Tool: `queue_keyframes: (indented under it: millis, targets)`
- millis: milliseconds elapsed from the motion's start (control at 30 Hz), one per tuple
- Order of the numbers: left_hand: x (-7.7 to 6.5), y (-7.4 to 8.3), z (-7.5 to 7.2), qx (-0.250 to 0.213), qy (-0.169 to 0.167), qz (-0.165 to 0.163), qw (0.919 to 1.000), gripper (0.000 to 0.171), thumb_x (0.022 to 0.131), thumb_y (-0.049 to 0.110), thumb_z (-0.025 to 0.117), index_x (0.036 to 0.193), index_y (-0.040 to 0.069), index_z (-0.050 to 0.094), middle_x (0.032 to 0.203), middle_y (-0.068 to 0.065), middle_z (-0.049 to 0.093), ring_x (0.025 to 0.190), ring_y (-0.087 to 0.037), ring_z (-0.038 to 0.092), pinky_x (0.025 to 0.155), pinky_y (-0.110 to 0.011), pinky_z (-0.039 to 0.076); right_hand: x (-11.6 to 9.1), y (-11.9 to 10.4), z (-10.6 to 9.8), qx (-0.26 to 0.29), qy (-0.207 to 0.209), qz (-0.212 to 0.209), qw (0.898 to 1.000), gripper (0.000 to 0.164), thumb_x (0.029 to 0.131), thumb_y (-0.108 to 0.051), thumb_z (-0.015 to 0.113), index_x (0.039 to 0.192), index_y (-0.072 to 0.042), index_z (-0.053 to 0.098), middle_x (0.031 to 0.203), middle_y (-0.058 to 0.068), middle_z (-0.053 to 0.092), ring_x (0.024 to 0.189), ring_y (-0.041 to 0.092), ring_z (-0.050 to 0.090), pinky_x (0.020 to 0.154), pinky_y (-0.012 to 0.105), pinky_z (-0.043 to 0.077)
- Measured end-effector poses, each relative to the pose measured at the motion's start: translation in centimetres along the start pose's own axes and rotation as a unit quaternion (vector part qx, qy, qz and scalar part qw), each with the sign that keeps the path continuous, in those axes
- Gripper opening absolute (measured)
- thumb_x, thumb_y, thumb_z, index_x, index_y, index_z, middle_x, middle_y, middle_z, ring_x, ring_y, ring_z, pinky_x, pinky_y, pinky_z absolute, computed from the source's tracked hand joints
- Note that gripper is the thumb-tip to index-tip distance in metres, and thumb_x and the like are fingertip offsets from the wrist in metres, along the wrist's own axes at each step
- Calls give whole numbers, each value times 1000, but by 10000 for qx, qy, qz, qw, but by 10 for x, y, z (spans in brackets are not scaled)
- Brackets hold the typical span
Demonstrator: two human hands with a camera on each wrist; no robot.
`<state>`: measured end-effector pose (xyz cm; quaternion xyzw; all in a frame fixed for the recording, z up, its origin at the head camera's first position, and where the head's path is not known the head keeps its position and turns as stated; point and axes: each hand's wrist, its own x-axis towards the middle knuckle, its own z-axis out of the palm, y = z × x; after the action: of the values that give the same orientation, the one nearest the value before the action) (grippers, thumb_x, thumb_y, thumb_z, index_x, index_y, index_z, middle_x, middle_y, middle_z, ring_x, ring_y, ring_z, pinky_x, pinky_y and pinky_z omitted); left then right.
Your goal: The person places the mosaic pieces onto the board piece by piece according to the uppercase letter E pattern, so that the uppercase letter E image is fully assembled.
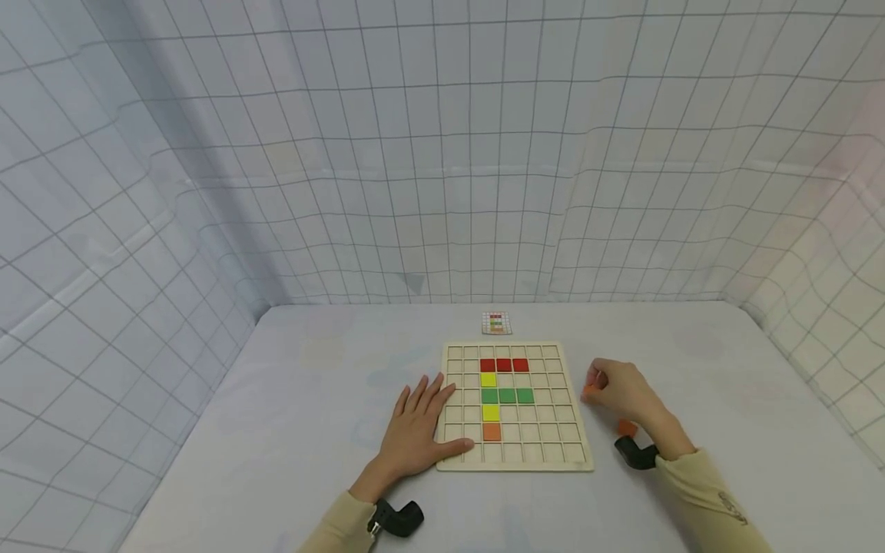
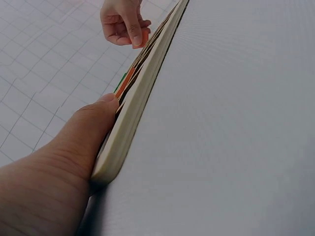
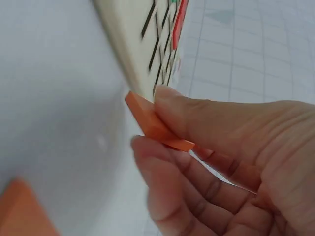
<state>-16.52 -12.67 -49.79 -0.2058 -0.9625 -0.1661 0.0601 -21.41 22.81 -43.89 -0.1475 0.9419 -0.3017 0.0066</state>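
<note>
A square wooden grid board [image 1: 553, 453] lies on the table. In its cells sit three red tiles [image 1: 504, 365], three green tiles [image 1: 508, 395], two yellow tiles [image 1: 490, 413] and one orange tile [image 1: 492, 432]. My left hand [image 1: 413, 434] rests with spread fingers on the board's left edge, thumb near the lower left corner. Just right of the board, my right hand [image 1: 625, 392] pinches an orange tile [image 3: 150, 123] between thumb and fingers. Another orange tile [image 1: 627, 428] lies on the table beneath the right wrist, partly covered by it.
A small card [image 1: 496, 322] with a coloured grid pattern lies behind the board. White cloth walls with grid lines [image 1: 484, 192] enclose the table at the back and sides. Each wrist wears a black camera mount [image 1: 399, 518].
</note>
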Motion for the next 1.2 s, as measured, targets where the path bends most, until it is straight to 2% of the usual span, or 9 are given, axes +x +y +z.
queue_keyframes:
  millis: [100,233,400,467,633,767,1067,1200]
  targets:
    - [0,1,-1,-4,4,17,10000,95,79,77,49,150,17,29,156,-5,19,143,-26,10,112,-48,4,0,-11,3,297,82,-113,9995,19,79,-7,76,77,-9,58,67,-3,52,60,14,47,53,28,39]
    - [1,2,-2,-6,29,32,10000,95,79,76,49,150,16,30,156,-5,20,142,-27,11,111,-49,5,-2,-27,15,882,-189,-449,9949,17,80,-10,77,79,-12,60,69,-5,56,62,12,51,54,25,43]
    - [1,2,-1,24,14,36,10000,95,79,76,50,150,15,30,156,-5,20,143,-26,11,112,-49,5,-5,-46,35,1466,-718,-1319,9777,14,82,-11,76,84,-13,63,73,-7,59,65,10,55,57,24,47]
    - [1,2,-1,27,30,40,10000,95,79,76,50,150,15,31,156,-6,21,142,-27,12,111,-49,6,-6,-50,44,1643,-909,-1548,9700,11,83,-10,75,85,-13,64,76,-7,60,66,9,55,59,24,48]
    - [1,2,-1,-24,95,52,9999,95,79,76,50,149,14,33,155,-7,22,142,-28,13,111,-50,7,-8,-56,58,1861,-1218,-1623,9614,9,85,-5,70,89,-12,66,79,-7,60,68,9,56,61,24,50]
    - [1,1,0,7,155,105,9998,95,79,76,48,148,14,33,155,-8,23,142,-29,14,111,-51,8,-9,-58,62,1824,-1198,-1545,9636,11,85,-2,69,89,-11,67,79,-7,60,67,8,57,61,24,51]
    - [2,0,0,51,100,76,9999,95,80,76,48,149,15,31,155,-7,21,142,-28,13,111,-49,6,-10,-62,65,1065,-789,-1417,9810,8,85,-6,71,87,-13,70,76,-12,57,69,6,52,59,24,47]
    - [1,0,0,48,23,38,10000,95,80,77,47,150,16,30,156,-6,20,142,-27,11,111,-49,5,-12,-62,65,902,-798,-1510,9812,9,84,-6,72,83,-15,70,78,-12,56,70,6,51,60,23,46]
